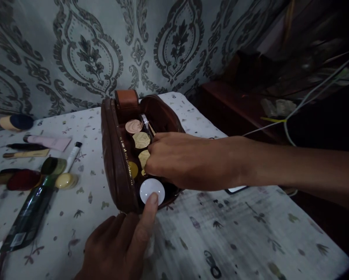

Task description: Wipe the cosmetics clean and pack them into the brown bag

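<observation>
A brown zippered cosmetic bag stands unzipped on the table, packed with upright containers. My right hand reaches in from the right with its fingers bent down into the bag; the fingertips and whatever they hold are hidden. Beside those fingers are a pinkish round lid and a gold round lid. A yellow cap sits along the zip side. My left hand grips the near end of the bag, fingers curled outside and thumb over the rim, touching a white round lid.
Left of the bag lie a dark green bottle, a pale pink tube, a white tube, a small cream-capped jar and a brush. A phone lies partly under my right forearm. A white cable hangs at right.
</observation>
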{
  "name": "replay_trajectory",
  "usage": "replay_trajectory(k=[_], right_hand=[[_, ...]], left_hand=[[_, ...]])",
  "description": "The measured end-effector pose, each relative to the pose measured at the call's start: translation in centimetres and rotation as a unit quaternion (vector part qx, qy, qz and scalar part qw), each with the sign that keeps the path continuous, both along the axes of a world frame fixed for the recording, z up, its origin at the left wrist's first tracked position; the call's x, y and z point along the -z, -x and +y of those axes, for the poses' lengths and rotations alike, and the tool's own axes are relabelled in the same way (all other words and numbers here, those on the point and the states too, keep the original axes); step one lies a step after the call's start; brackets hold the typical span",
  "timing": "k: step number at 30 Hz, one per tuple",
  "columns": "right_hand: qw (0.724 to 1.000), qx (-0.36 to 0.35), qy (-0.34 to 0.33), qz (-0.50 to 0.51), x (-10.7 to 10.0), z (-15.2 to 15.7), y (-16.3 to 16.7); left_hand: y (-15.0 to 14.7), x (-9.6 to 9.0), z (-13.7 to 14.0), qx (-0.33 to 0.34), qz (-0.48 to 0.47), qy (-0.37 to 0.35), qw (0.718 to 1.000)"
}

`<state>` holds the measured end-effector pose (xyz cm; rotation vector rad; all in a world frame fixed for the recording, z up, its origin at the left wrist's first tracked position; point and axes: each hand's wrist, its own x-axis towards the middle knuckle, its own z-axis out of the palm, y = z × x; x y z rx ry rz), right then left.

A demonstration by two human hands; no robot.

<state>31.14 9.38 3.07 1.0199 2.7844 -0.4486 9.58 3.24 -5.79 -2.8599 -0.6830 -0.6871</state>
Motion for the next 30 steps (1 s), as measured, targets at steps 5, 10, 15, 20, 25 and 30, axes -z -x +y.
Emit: replay_trajectory(k=[5, 10, 15, 20, 25, 30], right_hand=[[1.000, 0.004, -0.022, -0.014, 0.2, -0.2, 0.2], [0.997, 0.040, -0.023, -0.066, 0.0, -0.3, 0.6], [0.994, 0.055, -0.045, -0.083, 0.4, -0.3, 1.2], [0.995, 0.057, -0.055, -0.067, 0.6, -0.3, 1.2], [0.998, 0.035, -0.033, -0.046, 0.1, -0.4, 0.4], [0.998, 0.030, -0.054, -0.016, 0.6, -0.4, -0.1]], left_hand=[[-0.1, 0.2, -0.1, -0.003, -0.014, -0.012, 1.000], [-0.2, 0.4, -0.1, -0.007, -0.018, -0.027, 0.999], [-0.6, 0.3, 0.0, 0.003, -0.031, -0.028, 0.999], [-0.6, 0.7, -0.2, 0.002, -0.039, -0.026, 0.999], [-0.4, 0.7, -0.3, -0.009, -0.020, -0.023, 1.000], [-0.4, 0.9, -0.4, -0.016, -0.020, -0.036, 0.999]])
